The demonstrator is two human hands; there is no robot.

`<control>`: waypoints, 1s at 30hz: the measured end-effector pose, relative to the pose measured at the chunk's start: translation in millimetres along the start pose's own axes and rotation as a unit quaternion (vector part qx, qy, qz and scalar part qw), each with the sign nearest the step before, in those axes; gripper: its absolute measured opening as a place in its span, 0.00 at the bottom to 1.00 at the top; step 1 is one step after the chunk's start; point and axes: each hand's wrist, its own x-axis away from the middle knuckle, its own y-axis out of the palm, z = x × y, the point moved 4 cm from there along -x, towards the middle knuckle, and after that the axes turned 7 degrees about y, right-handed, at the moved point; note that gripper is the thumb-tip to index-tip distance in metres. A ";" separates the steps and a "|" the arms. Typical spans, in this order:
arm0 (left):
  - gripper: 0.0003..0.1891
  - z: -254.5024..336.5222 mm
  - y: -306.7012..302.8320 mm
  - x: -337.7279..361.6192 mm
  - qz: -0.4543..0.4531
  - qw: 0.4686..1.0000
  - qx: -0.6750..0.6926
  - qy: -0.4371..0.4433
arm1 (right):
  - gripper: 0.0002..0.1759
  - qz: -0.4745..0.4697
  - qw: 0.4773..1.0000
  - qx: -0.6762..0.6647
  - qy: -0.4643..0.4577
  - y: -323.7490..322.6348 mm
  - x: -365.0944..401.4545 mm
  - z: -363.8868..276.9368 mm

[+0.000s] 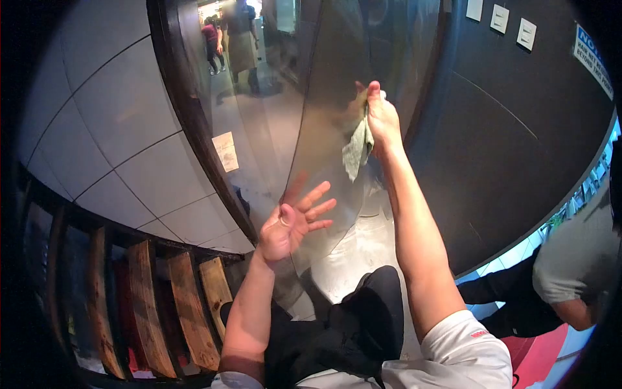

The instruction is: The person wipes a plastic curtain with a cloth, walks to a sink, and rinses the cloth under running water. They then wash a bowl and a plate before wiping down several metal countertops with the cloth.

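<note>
My right hand (383, 117) is raised against the glass door (330, 78) with a pale green cloth (358, 146) gripped in it. The cloth's loose end hangs down below the fingers. Lower and to the left, my left hand (295, 223) has its fingers spread and holds nothing. It is close to the glass edge, where a faint reflection of it shows. A handwritten paper note (225, 152) is stuck on the glass at the left.
Wooden steps (150, 305) rise at the lower left beside a white tiled wall (123, 117). Light switches (526, 34) and a notice sign (593, 58) are on the dark wall at right. Another person in a grey shirt (573, 246) is at the lower right.
</note>
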 end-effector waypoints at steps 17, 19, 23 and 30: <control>0.32 3.1 -11.8 1.1 -0.001 1.000 -0.003 0.006 | 0.28 0.048 0.998 -0.024 -0.017 -17.1 131.4 130.1; 0.32 6.2 -11.2 0.0 0.006 1.000 -0.012 0.007 | 0.29 0.033 0.999 -0.029 0.006 -17.3 147.9 144.5; 0.32 2.0 -27.9 7.4 0.064 0.996 -0.060 0.003 | 0.15 -0.032 0.938 0.318 0.133 -40.2 275.9 294.9; 0.32 9.8 -42.6 0.5 0.100 0.994 -0.050 0.015 | 0.20 0.063 0.932 0.349 -0.078 -83.9 255.0 252.2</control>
